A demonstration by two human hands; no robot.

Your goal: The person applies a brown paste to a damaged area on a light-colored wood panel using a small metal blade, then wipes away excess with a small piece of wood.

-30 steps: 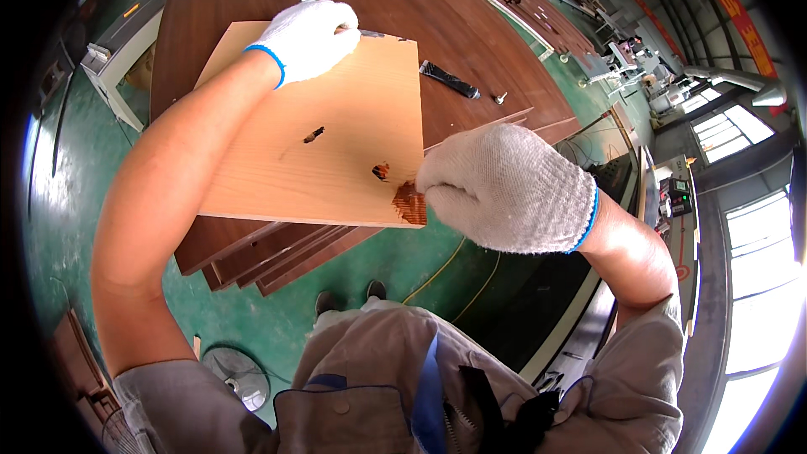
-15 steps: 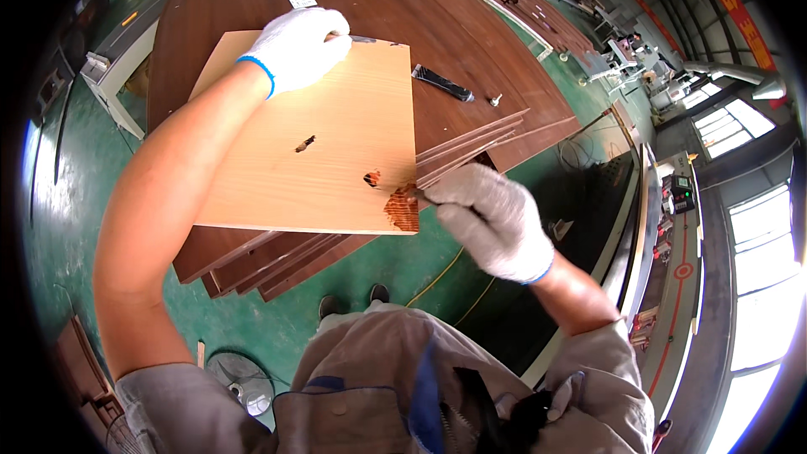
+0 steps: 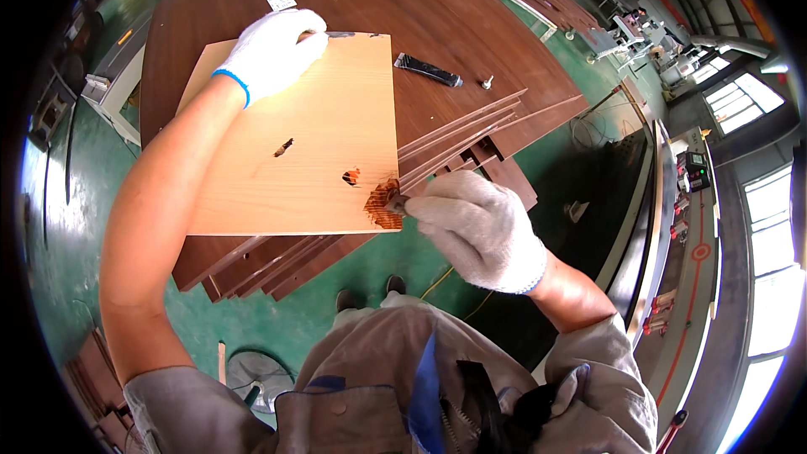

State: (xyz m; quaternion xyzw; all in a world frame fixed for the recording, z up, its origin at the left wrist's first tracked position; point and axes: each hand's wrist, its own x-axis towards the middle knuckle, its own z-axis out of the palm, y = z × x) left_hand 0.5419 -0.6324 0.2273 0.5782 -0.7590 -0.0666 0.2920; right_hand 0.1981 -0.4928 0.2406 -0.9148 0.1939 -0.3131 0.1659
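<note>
A light wood-coloured board [image 3: 311, 109] lies on a stack of dark brown panels. My left hand [image 3: 277, 52], in a white glove, is closed at its far edge. A dark smear [image 3: 340, 34] shows beside those fingers. At the near right corner my gloved right hand [image 3: 479, 231] pinches a small scraper [image 3: 398, 203], mostly hidden by the fingers. Its tip touches a patch of reddish-brown paste [image 3: 382, 206]. Two smaller dabs of colour, one brown [image 3: 284, 148] and one black and orange [image 3: 351, 176], mark the board farther in.
A black tube [image 3: 429, 70] and its small pale cap [image 3: 487, 82] lie on the dark brown panels [image 3: 227, 0]. A white label [image 3: 282, 2] is behind my left hand. On the green floor stands a round fan [image 3: 261, 378]. A long machine [image 3: 693, 269] runs along the right.
My right hand has moved the scraper inward from the board's right edge, onto the paste patch. My left hand keeps its hold. The whole view has shifted slightly.
</note>
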